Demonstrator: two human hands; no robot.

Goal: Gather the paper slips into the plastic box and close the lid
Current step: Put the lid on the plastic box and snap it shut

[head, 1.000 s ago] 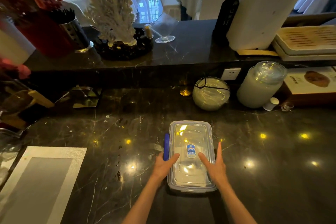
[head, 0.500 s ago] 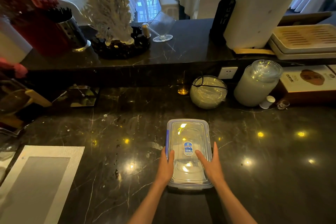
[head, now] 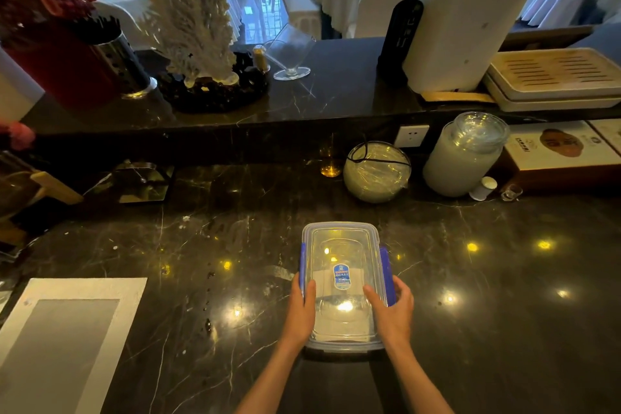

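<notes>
Over on the far left of the plastic box, a white-bordered grey mat (head: pixel 64 329) lies flat on the dark marble worktop (head: pixel 201 279), well apart from the action. Now to the box itself: the plastic box (head: pixel 342 282) sits on the worktop straight ahead of the person, clear lid (head: pixel 341 245) already seated on top, a small blue label at its middle. Left of the box, the left hand (head: pixel 300 309) clamps the long edge, thumb lying over the lid and the fingers wrapped down over the blue side latch (head: pixel 302 265). That latch looks folded flat against the wall. Right of the box, the right hand (head: pixel 393 309) mirrors it, thumb on the lid, fingers curled round the right blue latch (head: pixel 385 274), which looks flared out from the wall, not snapped home yet. The paper slips? Pale shapes show through the lid near the box's near end, too faint to be sure of. No slips lie loose on the worktop near the box. So this reads as the closing step. Next up, likely, pressing that right latch down until it catches, then checking the short ends.
</notes>
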